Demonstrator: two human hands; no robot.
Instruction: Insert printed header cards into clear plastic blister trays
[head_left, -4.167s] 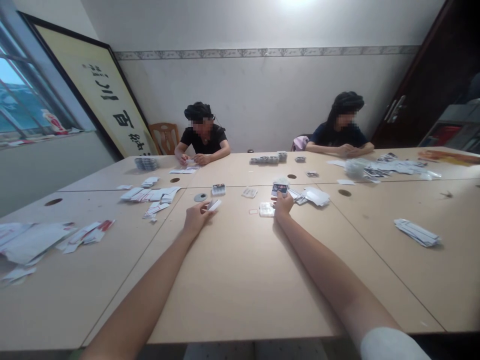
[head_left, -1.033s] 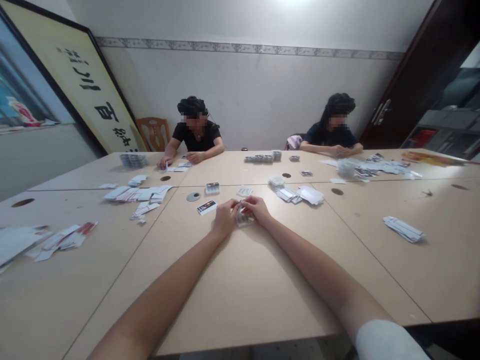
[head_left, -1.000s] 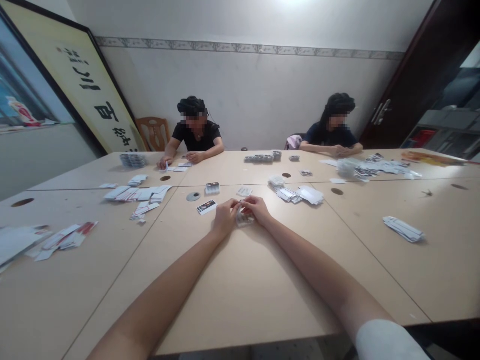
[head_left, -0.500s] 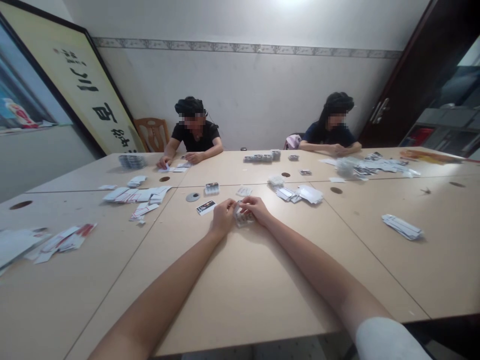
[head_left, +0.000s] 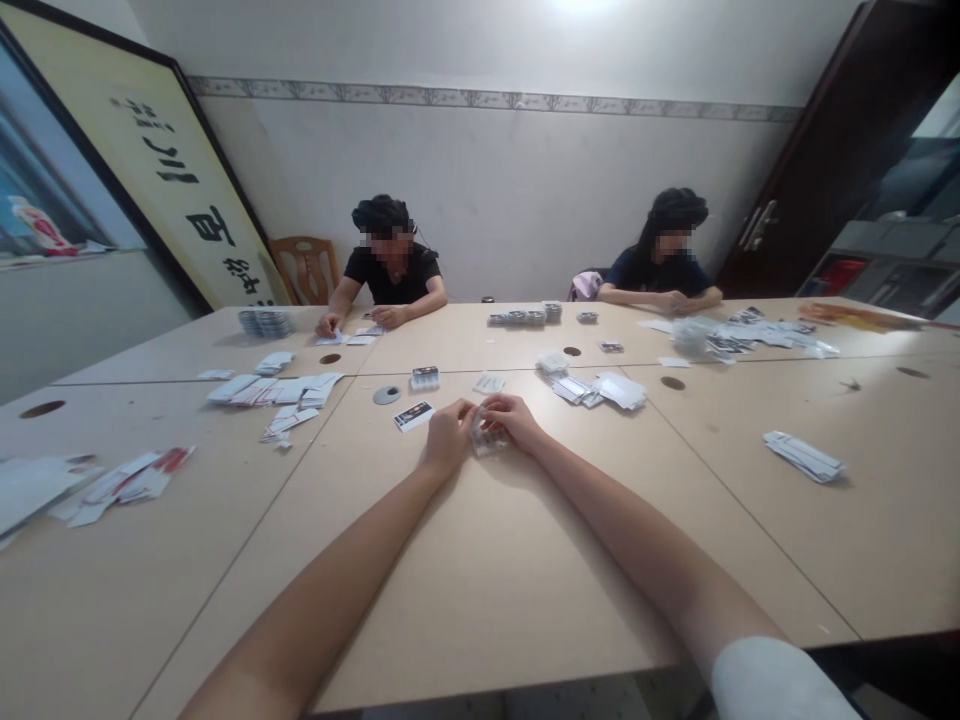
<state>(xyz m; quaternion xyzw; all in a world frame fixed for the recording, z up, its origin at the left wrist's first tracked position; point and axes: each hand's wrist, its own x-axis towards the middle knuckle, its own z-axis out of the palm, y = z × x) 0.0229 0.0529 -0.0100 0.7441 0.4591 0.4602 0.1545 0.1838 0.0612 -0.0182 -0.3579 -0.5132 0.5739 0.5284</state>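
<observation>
A small clear plastic case (head_left: 489, 440) is between my hands at the middle of the table. My left hand (head_left: 450, 436) has its fingers closed at the case's left edge. From the right, my right hand (head_left: 510, 420) reaches over the case with its fingers bent together on its upper part; the fingertips are too small to make out well. Left of my left hand lies a black and white card (head_left: 414, 416). Behind it stand a small filled case (head_left: 425, 377) and a grey round disc (head_left: 387, 395). Another flat clear piece (head_left: 490, 382) lies just beyond my hands.
White paper slips (head_left: 277, 390) lie to the left, more papers (head_left: 619, 389) behind my right hand, and a strip bundle (head_left: 804, 457) at the right. Two people sit across the wooden table (head_left: 420, 580). Stacked cases (head_left: 525, 317) stand at the far side.
The case between my hands looks slightly shifted and tilted differently. My hands stay in almost the same place.
</observation>
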